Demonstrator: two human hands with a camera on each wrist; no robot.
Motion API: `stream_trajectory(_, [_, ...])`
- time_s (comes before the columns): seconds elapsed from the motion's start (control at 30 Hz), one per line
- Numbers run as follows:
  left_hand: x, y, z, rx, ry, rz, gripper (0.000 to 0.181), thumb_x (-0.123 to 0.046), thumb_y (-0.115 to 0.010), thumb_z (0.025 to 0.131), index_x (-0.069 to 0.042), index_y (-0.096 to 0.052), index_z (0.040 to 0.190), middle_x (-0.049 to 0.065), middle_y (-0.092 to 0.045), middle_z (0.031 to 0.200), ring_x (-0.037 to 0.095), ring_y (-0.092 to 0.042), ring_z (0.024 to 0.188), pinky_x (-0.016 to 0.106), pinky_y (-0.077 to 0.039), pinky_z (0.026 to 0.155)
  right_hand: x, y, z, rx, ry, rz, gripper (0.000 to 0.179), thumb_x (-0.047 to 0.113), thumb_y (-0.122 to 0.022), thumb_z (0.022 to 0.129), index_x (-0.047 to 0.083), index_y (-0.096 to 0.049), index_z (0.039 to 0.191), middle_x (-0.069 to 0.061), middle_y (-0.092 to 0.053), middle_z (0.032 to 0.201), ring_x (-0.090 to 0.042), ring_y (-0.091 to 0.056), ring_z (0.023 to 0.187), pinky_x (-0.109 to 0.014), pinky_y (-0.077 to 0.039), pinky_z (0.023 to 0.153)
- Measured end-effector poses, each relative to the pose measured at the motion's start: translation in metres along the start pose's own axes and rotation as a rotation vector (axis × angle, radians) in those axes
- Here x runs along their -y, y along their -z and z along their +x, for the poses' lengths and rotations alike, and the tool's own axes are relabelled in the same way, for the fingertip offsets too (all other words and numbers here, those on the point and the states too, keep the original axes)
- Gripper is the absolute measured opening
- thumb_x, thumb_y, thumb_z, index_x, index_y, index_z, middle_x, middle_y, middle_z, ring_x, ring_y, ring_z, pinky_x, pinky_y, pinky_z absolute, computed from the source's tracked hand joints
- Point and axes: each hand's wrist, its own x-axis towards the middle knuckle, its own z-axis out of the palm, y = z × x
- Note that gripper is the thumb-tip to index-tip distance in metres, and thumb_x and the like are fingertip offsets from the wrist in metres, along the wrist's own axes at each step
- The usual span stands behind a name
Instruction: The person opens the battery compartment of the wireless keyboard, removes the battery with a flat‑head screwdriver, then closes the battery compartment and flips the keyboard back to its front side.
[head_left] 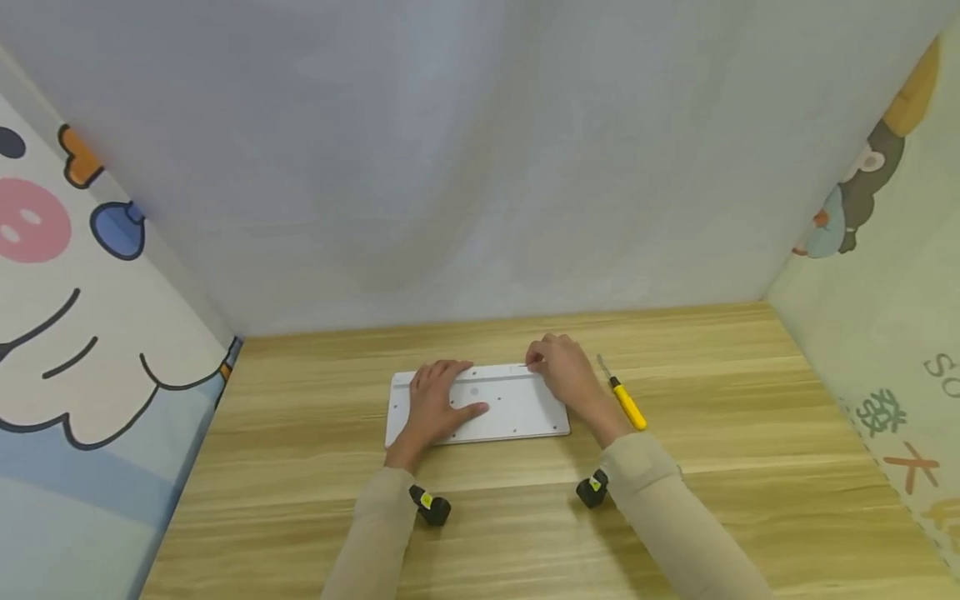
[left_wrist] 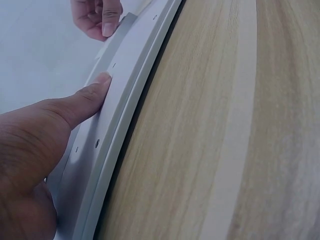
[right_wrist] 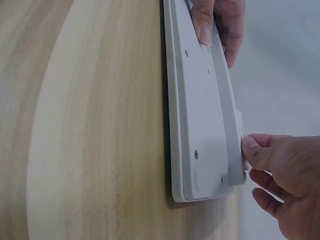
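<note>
A white keyboard (head_left: 502, 412) lies face down on the wooden table, small screws dotted over its back and a raised bar along the far side. My left hand (head_left: 435, 404) holds its left half, thumb (left_wrist: 95, 95) flat on the back and fingers bent over the far edge. At the far right corner, my right hand (head_left: 562, 367) pinches a small pale piece (right_wrist: 239, 125) at the raised bar between thumb and forefinger. The fingers partly cover this piece, so its exact kind cannot be told. Its other fingers (right_wrist: 267, 200) curl loosely beside the edge.
Right of the keyboard lies a screwdriver (head_left: 628, 406) with a yellow and black handle, its shaft pointing away. Black devices with yellow-green marks (head_left: 432, 507) sit at both wrists. A pale curtain (head_left: 480, 167) hangs behind the wooden table (head_left: 300, 500), with printed panels on both sides.
</note>
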Motion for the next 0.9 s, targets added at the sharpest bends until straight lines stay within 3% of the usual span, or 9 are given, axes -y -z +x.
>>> stream_trajectory(0.7, [0.0022, 0.0016, -0.0020, -0.006, 0.009, -0.016, 0.074, -0.044, -0.083, 0.083, -0.021, -0.053, 0.146, 0.010, -0.054, 0.149, 0.033, -0.040, 0.144, 0.057, -0.015, 0.129, 0.0068, 0.0046, 0.0020, 0.052, 0.038, -0.090, 0.008, 0.011, -0.064, 0.099, 0.010, -0.072, 0.101, -0.007, -0.070, 0.102, -0.027, -0.061, 0.100, -0.044, -0.052, 0.095])
stream_trajectory(0.9, [0.0032, -0.0009, -0.0012, 0.001, 0.020, -0.006, 0.074, -0.046, -0.082, 0.083, -0.022, -0.053, 0.146, 0.010, -0.053, 0.150, 0.033, -0.039, 0.146, 0.057, -0.013, 0.130, 0.0072, 0.0090, 0.0053, 0.045, 0.032, -0.065, 0.010, 0.011, -0.061, 0.101, 0.008, -0.070, 0.105, -0.007, -0.071, 0.105, -0.026, -0.060, 0.100, -0.044, -0.052, 0.096])
